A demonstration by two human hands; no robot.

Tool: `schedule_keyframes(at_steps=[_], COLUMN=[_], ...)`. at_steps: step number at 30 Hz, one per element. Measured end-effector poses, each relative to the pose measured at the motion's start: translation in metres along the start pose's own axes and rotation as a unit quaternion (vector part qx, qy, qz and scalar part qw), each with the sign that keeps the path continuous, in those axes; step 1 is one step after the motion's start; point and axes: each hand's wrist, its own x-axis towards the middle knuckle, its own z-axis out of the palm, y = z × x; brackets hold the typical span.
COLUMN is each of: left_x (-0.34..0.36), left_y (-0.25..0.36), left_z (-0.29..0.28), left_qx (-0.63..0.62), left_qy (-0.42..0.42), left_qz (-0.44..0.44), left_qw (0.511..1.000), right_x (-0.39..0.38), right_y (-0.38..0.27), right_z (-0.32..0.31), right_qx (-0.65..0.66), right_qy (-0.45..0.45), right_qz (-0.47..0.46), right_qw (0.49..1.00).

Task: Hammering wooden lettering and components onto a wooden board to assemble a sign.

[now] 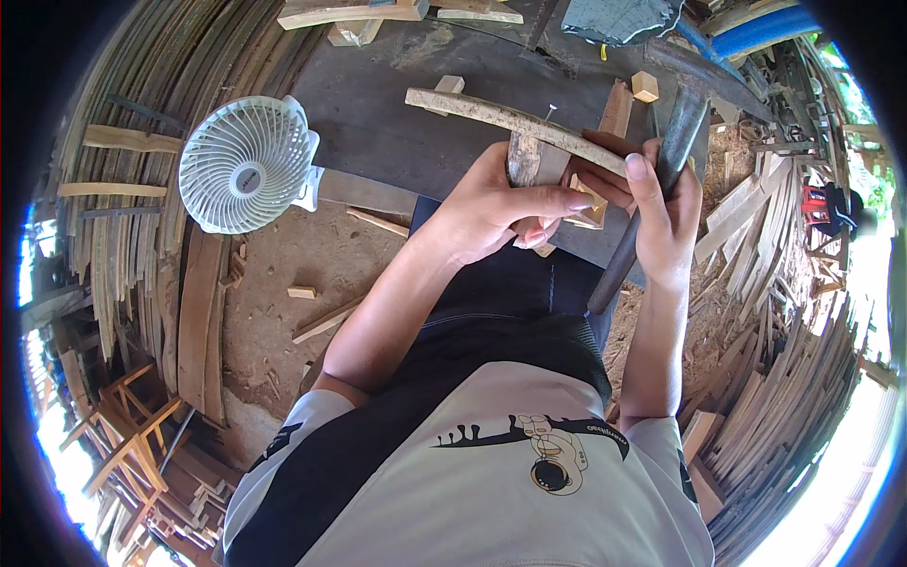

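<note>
My left hand (496, 203) is closed round a short wooden block (529, 161), thumb on its near side. Across the top of this block lies a long, slightly curved wooden slat (472, 107), its left end sticking out over the workbench. A nail (551, 112) stands up from the slat above the block. My right hand (666, 213) grips the slat's right end between thumb and fingers. What looks like a hammer, with a grey handle (682, 137), rests in the crook of that hand, its dark lower end slanting toward my lap.
The dark workbench (378, 104) carries small wood offcuts (645, 87) and longer pieces at the far edge. A white fan (248, 165) stands at the left. Stacked wooden strips (775, 435) lie on both sides, with scraps on the dirt floor (274, 331).
</note>
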Motion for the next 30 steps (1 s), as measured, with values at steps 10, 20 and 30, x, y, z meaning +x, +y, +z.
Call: schedule_keyframes(at_steps=[10,20,30], left_x=[0.002,0.001,-0.011], left_y=[-0.012,-0.018,-0.017], left_z=[-0.013,-0.003,-0.012], left_qx=[-0.254,0.143,0.325], left_qy=[-0.196,0.094,0.097], left_qz=[-0.078,0.106,0.165], left_qw=[0.944,0.980,0.926], right_x=[0.002,-0.002,-0.002], right_y=[-0.009,-0.001,-0.016], right_z=[0.005,0.004,-0.005], right_qx=[0.122,-0.054,-0.108], right_qy=[-0.004,0.066,0.023], right_qz=[0.024,-0.124,-0.158], right_qw=[0.992,0.989,0.981])
